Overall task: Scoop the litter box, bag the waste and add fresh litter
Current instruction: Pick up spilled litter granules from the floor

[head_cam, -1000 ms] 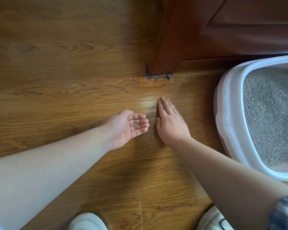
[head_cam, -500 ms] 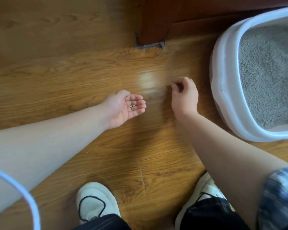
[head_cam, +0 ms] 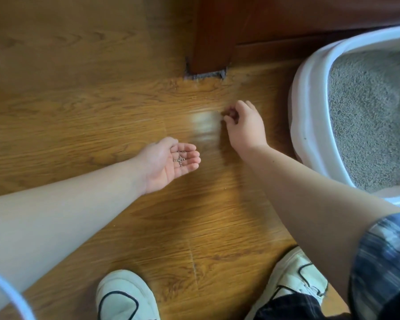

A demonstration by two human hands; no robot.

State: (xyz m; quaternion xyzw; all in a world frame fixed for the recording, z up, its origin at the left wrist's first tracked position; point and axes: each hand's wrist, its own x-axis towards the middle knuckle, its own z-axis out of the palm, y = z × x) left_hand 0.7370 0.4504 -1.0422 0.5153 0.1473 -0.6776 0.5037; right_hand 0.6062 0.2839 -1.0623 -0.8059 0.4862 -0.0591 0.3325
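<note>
While the left hand [head_cam: 169, 163] is lying palm up and cupped as a tray for stray litter granules [head_cam: 180, 158], the right hand [head_cam: 244, 125] is curling its fingertips together over the wooden floor [head_cam: 79, 116], apparently pinching more; the litter box [head_cam: 310, 93] is sitting just beside it.

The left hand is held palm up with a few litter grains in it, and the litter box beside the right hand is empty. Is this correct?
Not quite. In the head view the litter box is not empty: grey litter fills it. The rest holds: the left hand is palm up with a few litter grains in it, and the box lies beside the right hand.
</note>
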